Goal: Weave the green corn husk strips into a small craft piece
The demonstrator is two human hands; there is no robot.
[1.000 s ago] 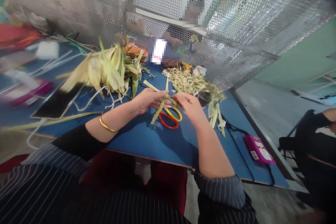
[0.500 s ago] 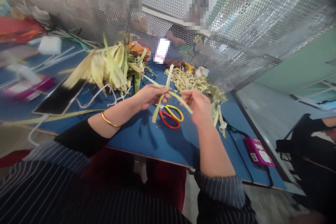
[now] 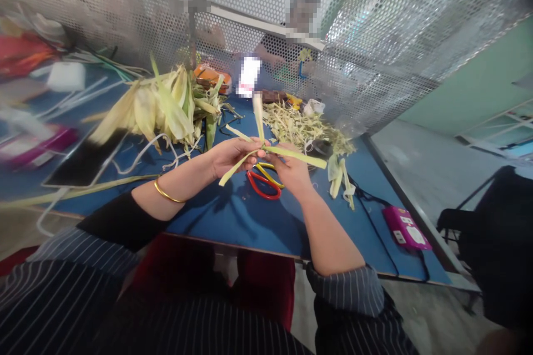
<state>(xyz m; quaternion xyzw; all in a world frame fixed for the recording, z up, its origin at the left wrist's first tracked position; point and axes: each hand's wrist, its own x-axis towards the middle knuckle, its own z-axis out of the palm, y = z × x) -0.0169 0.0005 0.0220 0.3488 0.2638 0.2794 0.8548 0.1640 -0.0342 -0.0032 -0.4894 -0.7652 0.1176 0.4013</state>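
Note:
My left hand (image 3: 236, 156) pinches crossed strips of pale green corn husk (image 3: 296, 155) where they meet, above the table. From that crossing the strips stick out to several sides, one pointing up and away, one down to the left, one to the right. My right hand (image 3: 291, 171) is closed at the same crossing, its fingertips on the husk strips and partly hidden by them. Just below the hands lie scissors (image 3: 265, 186) with one red and one yellow handle loop; their blades are covered by the hands.
A heap of corn husks (image 3: 162, 102) lies left of the hands on the blue table (image 3: 250, 227). Shredded husk bits (image 3: 302, 125) are piled at the back right. A dark phone (image 3: 85, 158), a lit phone (image 3: 250, 76) and a purple pack (image 3: 406, 227) surround the work spot. Perforated metal panels stand behind.
My right hand has moved left to the crossing and closed on the strips. The husk strips have turned, with one now lying to the right. The whole view has shifted slightly.

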